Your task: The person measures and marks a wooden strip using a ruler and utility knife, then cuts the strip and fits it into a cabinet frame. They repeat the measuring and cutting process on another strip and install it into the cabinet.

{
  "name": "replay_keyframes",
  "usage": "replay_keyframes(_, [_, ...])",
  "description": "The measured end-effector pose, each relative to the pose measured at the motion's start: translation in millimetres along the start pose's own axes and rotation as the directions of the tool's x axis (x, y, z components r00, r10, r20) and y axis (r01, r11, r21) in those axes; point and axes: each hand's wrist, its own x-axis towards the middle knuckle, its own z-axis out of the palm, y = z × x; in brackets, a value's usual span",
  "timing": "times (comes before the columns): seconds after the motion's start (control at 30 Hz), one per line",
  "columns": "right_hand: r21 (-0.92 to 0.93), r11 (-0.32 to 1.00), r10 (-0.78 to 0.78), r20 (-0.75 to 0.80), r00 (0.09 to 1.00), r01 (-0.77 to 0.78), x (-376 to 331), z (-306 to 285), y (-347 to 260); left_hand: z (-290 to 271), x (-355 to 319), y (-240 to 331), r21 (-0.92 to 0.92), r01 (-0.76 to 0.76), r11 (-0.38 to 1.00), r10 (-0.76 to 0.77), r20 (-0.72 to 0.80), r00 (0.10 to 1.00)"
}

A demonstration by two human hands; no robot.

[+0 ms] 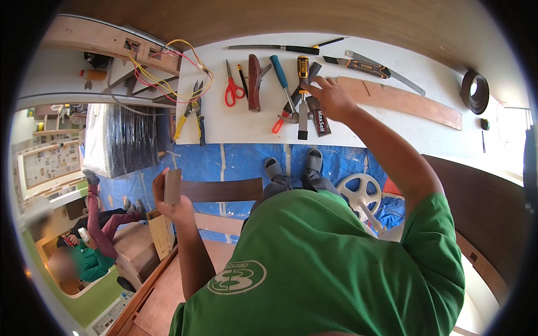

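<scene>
My left hand (180,208) is raised beside the table's near left end, its fingers wrapped round a small rectangular grey-brown block (172,186). Over the tools on the white table my right hand (334,99) reaches with fingers apart, close to a chisel (303,67) with a yellow-and-black handle. A dark flat bar (315,69) lies under or against its fingertips; whether they touch it I cannot tell. A blue-handled hammer (278,68), a red handle (278,125) and a small dark packet (322,123) lie close by, partly overlapping.
On the white table (218,123) lie red scissors (232,92), yellow-handled snips (199,117), a brown sheath (254,84), a utility knife (358,66), a thin wooden strip (403,101) and a dark tape roll (474,91). Loose wires (168,73) hang left. Another person (98,255) sits at left.
</scene>
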Motion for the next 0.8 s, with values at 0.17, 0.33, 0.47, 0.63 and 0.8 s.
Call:
replay_keyframes(0.17, [-0.267,0.931,-0.188,0.229,0.955,0.247,59.9,0.8,13.4,8.6,3.1,10.1,-0.01,-0.056,0.998,0.056,0.015,0.998])
replay_keyframes(0.33, [-0.248,0.917,-0.246,0.267,0.932,0.314,74.4,6.8,17.9,7.2,-23.5,11.9,-0.015,0.099,0.995,-0.099,-0.077,0.992])
replay_keyframes(0.47, [-0.226,0.891,-0.344,0.229,0.911,0.393,67.3,-2.8,44.2,-8.0,-41.1,4.7,-0.093,0.143,0.985,-0.154,-0.132,0.979])
replay_keyframes(0.63, [-0.36,0.857,-0.284,0.264,0.922,0.368,58.7,-8.7,75.9,-6.1,-43.5,0.0,-0.233,0.4,0.887,-0.437,-0.139,0.889])
replay_keyframes(0.8, [-0.378,0.882,-0.192,0.254,0.948,0.28,62.0,-0.3,71.8,3.9,-15.5,7.8,-0.45,0.449,0.772,-0.495,0.016,0.869])
